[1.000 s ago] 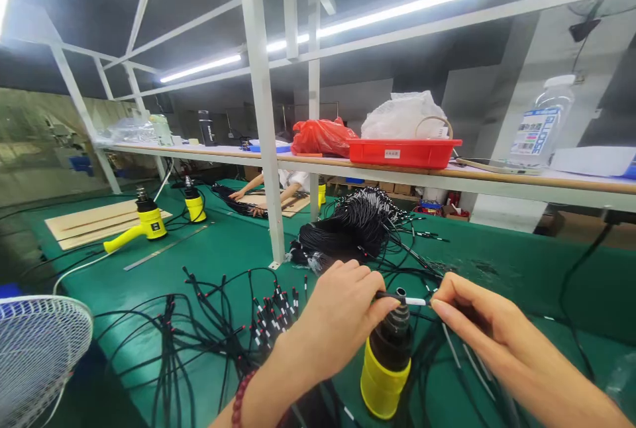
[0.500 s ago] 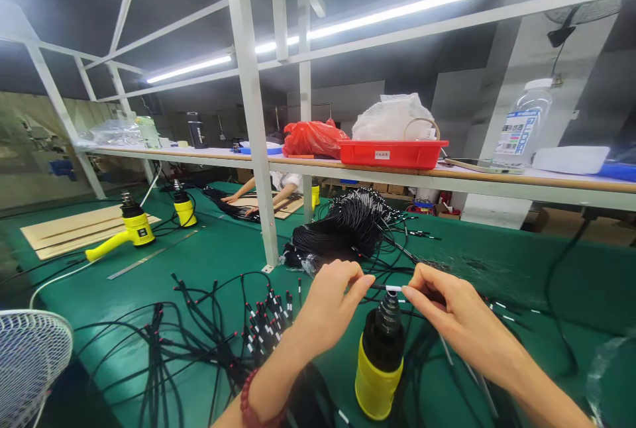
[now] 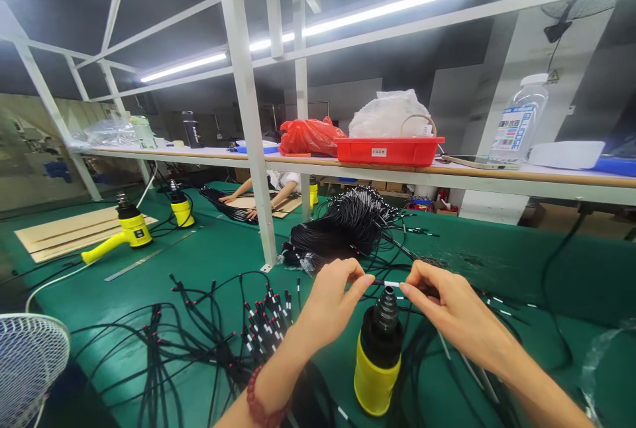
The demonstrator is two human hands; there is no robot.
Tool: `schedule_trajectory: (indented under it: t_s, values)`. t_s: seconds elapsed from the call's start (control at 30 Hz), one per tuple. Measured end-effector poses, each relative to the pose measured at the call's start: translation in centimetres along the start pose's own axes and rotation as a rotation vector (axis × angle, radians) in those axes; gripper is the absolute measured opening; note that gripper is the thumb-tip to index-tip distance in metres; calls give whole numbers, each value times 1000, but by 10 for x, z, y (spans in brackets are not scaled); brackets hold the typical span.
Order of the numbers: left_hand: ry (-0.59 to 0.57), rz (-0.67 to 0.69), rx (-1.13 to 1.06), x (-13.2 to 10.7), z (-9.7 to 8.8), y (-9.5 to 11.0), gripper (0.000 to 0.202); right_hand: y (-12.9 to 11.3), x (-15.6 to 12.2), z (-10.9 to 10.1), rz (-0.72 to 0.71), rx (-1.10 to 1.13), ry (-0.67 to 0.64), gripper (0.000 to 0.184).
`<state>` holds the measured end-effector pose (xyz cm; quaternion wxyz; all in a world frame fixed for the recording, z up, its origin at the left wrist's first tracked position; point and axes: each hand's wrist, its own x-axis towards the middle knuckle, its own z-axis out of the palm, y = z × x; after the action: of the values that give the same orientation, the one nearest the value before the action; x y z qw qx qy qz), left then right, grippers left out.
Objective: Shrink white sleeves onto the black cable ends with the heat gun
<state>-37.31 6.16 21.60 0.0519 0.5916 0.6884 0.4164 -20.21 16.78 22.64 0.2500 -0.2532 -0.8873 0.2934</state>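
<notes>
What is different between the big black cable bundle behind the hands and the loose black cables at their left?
The cable bundle is a dense, high heap; the loose cables lie low in open loops. The bundle sits behind the left hand; the loose cables lie to that hand's left. The loose cables' ends cluster, red-marked; the bundle's ends fan out on top. Both are thin black cables on the green bench.

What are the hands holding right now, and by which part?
The left hand and right hand pinch one thin black cable in their fingertips, on either side of its white sleeve.
</notes>
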Motion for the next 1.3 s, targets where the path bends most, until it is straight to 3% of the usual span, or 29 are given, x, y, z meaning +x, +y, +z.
schedule_trajectory:
  t_s: [0.4,0.6,0.87,1.17,1.3]
  values:
    - [-8,-12,-31,0,-1,2,23,0,1,-2,0,-28,19,28]
    - [7,-11,-98,-1,-3,2,15,0,-2,-11,-13,-22,-51,31]
    - [-74,-1,26,1,-4,3,47,0,-1,-11,-56,-7,-28,31]
    - [-19,18,-68,1,-2,1,17,5,1,-10,-5,19,-40,26]
    - [-27,5,-75,1,-4,2,19,3,1,-13,-28,-47,-57,31]
